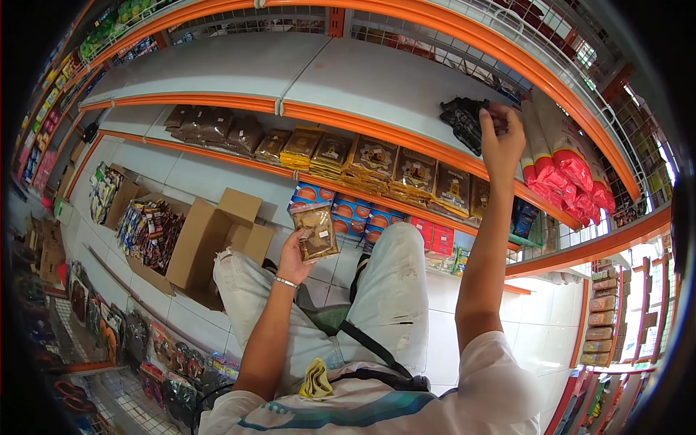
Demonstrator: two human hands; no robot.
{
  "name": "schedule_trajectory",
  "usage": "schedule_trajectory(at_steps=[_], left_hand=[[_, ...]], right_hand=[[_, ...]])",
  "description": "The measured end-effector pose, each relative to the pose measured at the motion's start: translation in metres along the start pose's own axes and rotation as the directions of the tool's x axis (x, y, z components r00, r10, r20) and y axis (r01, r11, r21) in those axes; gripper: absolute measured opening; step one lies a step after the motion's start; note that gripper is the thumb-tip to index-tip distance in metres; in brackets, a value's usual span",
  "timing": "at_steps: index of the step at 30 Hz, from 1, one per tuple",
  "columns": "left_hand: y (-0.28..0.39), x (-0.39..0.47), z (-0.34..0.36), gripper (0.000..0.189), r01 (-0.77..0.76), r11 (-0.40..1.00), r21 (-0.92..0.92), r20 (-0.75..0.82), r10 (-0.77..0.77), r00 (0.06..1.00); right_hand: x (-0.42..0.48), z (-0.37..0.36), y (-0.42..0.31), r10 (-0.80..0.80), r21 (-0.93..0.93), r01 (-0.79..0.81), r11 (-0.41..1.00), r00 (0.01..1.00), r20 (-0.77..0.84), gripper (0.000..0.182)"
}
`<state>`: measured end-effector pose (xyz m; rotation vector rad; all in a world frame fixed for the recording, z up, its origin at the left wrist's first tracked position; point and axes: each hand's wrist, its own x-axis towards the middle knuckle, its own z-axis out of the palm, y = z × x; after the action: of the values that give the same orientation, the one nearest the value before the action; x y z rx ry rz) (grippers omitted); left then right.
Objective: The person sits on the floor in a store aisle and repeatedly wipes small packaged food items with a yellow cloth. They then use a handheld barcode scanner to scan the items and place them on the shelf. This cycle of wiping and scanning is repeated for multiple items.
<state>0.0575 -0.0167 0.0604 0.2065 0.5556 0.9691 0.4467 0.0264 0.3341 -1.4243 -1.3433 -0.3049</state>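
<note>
In my left hand (296,254) is a clear plastic packet (315,232) of brown goods with a small white sticker. It is above my knees, in front of blue boxes (353,215) with round pictures. My right hand (503,133) reaches over the middle shelf (375,81), its fingertips at a crumpled black plastic bundle (462,122); whether they grip it is unclear. Under that shelf, brown and gold packets (416,168) lie in stacks, with dark brown bags (217,124) to their left.
An open cardboard box (198,244) stands on the tiled floor beside my left knee, near a carton of sachets (152,234). Red-and-clear plastic bags (565,168) fill the shelf's right end. Orange shelf edges (185,103) run across in front of me. Packaged sandals (179,353) hang at lower left.
</note>
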Motion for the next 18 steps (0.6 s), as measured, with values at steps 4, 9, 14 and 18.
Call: schedule_trajectory(at_steps=[4,9,14,18], left_hand=[[0.000,-0.005,-0.014,0.035,-0.018,1.000,0.017,-0.091,0.020,0.996],[0.001,-0.005,0.003,0.052,-0.023,0.994,-0.104,-0.109,0.012,0.994],[0.006,-0.008,-0.006,0.066,-0.037,0.996,-0.083,-0.094,0.029,0.995],[0.007,-0.005,-0.004,0.063,-0.041,0.992,-0.122,-0.033,0.038,0.999]], right_hand=[[-0.067,0.001,-0.138,-0.229,0.433,-0.164,0.886,0.657,0.718,0.024],[-0.223,0.005,-0.212,-0.830,0.658,-0.579,0.480,-0.058,0.554,0.030],[-0.240,-0.007,-0.208,-0.820,0.572,-0.681,0.458,-0.075,0.568,0.031],[-0.232,-0.009,-0.202,-0.815,0.601,-0.637,0.482,-0.075,0.574,0.018]])
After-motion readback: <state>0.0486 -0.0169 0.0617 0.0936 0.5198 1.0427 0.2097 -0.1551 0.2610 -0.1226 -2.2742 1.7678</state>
